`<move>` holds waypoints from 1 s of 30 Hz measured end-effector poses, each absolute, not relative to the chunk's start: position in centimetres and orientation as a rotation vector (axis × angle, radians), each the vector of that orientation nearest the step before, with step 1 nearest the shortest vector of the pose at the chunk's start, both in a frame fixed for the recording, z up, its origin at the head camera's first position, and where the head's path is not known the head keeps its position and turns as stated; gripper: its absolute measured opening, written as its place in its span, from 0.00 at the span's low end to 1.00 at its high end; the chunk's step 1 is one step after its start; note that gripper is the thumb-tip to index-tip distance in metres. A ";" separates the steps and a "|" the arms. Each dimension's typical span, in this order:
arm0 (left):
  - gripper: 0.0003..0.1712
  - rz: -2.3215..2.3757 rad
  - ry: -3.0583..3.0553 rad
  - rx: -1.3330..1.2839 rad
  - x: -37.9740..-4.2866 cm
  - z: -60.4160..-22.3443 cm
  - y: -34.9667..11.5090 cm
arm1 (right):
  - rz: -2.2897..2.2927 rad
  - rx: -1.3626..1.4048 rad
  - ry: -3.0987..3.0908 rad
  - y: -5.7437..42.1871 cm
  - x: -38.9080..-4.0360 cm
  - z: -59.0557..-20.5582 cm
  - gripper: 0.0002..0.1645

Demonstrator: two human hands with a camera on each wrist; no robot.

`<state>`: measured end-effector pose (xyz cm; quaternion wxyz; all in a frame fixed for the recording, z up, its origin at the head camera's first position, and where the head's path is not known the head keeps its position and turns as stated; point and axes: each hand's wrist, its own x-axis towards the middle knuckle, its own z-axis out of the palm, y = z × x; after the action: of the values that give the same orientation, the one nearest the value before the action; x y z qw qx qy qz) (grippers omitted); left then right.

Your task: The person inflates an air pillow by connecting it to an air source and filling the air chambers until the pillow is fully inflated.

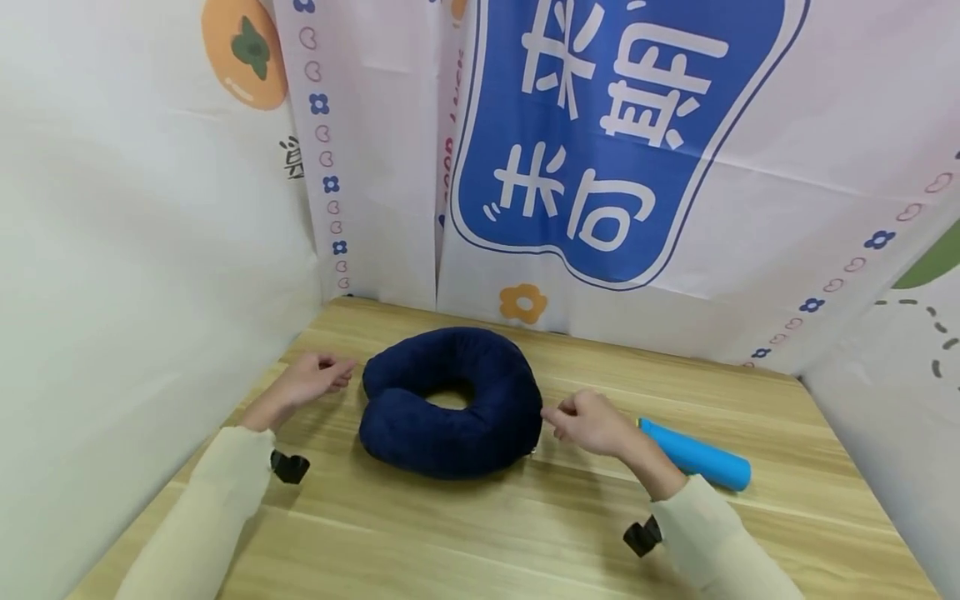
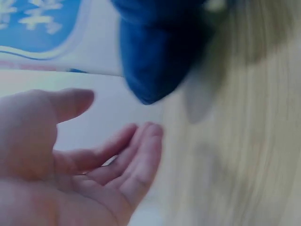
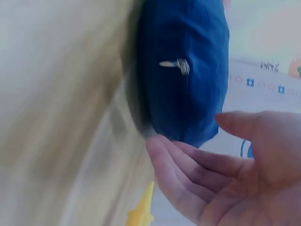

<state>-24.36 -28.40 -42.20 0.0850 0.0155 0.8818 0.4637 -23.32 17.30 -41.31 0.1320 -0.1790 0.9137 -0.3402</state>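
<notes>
A navy blue U-shaped neck pillow [image 1: 487,417] lies on the wooden table with its opening facing left. My left hand [image 1: 318,377] is just off the pillow's open end, fingers loosely bent and holding nothing. In the left wrist view, a gap shows between this hand [image 2: 108,174] and the pillow's tip [image 2: 153,66]. At the pillow's rounded right side is my right hand [image 1: 592,421], its fingertips right at the edge. The right wrist view shows the thumb and fingers of this hand [image 3: 221,174] spread apart beside the pillow's end, where a small zipper pull [image 3: 181,66] hangs.
A bright blue cylinder [image 1: 697,454] lies on the table beyond my right wrist. A yellow pointed piece [image 3: 141,209] appears low in the right wrist view. Printed white sheets [image 1: 390,167] stand behind and beside the wooden table [image 1: 450,550].
</notes>
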 end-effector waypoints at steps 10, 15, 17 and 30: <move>0.32 1.444 2.605 -0.035 -26.4 -43.8 -27.6 | -1.118 -0.526 2.544 14.7 -22.1 -42.1 0.24; 0.26 1.450 2.590 -0.009 -24.8 -42.9 -26.8 | -1.127 -0.393 2.762 15.2 -23.8 -41.3 0.22; 0.23 1.486 2.538 0.038 -24.1 -42.7 -26.7 | -1.125 -0.344 2.832 15.5 -24.7 -41.2 0.20; 0.30 1.497 2.473 0.021 -23.2 -43.7 -27.7 | -0.870 -0.416 2.921 15.4 -24.2 -41.1 0.28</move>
<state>-23.21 -27.71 -43.73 0.1253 0.0070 0.8487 0.5137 -24.18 15.43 -41.13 0.0325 -0.1351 0.9491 -0.2828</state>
